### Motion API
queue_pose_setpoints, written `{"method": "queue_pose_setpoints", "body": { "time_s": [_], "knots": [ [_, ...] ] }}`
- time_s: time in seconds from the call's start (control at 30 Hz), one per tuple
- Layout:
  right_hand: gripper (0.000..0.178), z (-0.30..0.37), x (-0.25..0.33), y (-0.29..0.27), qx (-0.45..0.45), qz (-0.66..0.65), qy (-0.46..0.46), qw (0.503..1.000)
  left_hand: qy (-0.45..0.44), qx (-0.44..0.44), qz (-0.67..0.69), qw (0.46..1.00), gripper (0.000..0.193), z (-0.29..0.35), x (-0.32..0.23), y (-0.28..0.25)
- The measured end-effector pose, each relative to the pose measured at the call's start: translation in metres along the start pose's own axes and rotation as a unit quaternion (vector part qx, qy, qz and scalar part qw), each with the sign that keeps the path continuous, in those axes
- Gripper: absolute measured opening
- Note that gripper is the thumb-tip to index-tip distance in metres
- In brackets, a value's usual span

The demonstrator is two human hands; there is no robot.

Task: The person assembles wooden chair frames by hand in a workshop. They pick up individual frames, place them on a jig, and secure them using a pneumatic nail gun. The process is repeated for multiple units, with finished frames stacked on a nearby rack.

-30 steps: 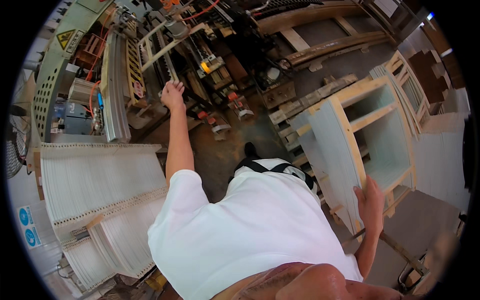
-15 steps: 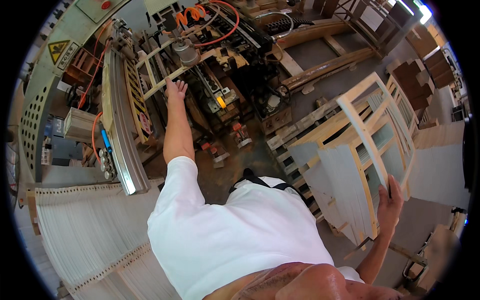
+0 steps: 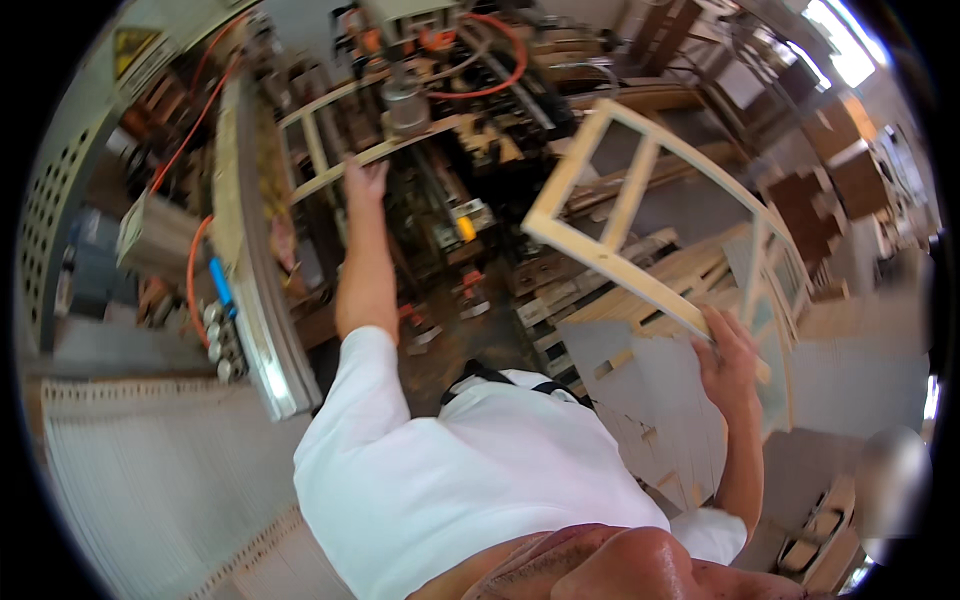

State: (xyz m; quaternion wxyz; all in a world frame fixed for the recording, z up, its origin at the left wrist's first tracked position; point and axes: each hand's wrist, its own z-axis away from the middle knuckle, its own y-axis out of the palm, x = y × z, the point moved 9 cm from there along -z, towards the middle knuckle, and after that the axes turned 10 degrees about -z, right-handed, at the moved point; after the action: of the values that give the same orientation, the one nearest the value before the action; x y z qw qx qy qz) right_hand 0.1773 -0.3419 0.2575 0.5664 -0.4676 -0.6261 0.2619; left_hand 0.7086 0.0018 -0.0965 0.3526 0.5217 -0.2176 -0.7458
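Note:
A pale wooden frame with a crossbar (image 3: 630, 195) is raised at the right, tilted, above a stack of similar frames. My right hand (image 3: 730, 358) grips its near rail, fingers wrapped over the wood. Out ahead, my left arm reaches to a second wooden frame (image 3: 325, 180) lying in a machine. There my left hand (image 3: 365, 182) is at the near rail and seems to pinch it, some fingers loosely apart; blur softens the detail. A metal cylinder head (image 3: 405, 108) of the machine sits just over that rail.
A long metal rail (image 3: 265, 340) runs along the left, beside a blue-handled tool (image 3: 221, 283). Stacked white slats (image 3: 130, 470) stand lower left. A pallet with stacked frames and panels (image 3: 640, 400) is at the right. Red hoses (image 3: 500, 85) loop over the machine.
My right hand has lifted its frame off the stack and swung it leftward, toward the machine. My left hand stays at the other frame's rail. The whole view has shifted slightly.

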Motion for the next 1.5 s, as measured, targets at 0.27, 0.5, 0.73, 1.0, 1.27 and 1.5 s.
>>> {"method": "queue_pose_setpoints", "body": {
  "time_s": [0.27, 0.5, 0.73, 1.0, 1.27, 1.5],
  "knots": [
    [0.040, -0.009, -0.002, 0.005, 0.042, 0.009, -0.023, 0.999, -0.014, -0.029, 0.002, 0.999, 0.049, 0.077, 0.008, 0.022],
    [0.038, -0.017, -0.017, 0.002, 0.076, 0.018, -0.052, 0.996, 0.006, -0.037, 0.022, 0.999, 0.041, 0.135, 0.023, -0.004],
    [0.036, -0.027, -0.034, 0.005, 0.111, 0.005, -0.096, 0.989, 0.029, -0.035, -0.027, 0.999, 0.042, 0.114, 0.019, -0.011],
    [0.035, -0.027, -0.058, 0.010, 0.159, -0.048, -0.134, 0.977, 0.045, -0.032, -0.103, 0.993, 0.042, 0.082, 0.000, -0.038],
    [0.037, -0.026, -0.085, 0.014, 0.175, -0.050, -0.118, 0.976, 0.038, -0.068, -0.087, 0.993, 0.033, 0.117, 0.020, -0.052],
    [0.033, -0.043, -0.073, 0.009, 0.156, -0.044, -0.166, 0.973, 0.018, 0.003, -0.050, 0.999, 0.027, 0.189, 0.063, -0.051]
  ]
}}
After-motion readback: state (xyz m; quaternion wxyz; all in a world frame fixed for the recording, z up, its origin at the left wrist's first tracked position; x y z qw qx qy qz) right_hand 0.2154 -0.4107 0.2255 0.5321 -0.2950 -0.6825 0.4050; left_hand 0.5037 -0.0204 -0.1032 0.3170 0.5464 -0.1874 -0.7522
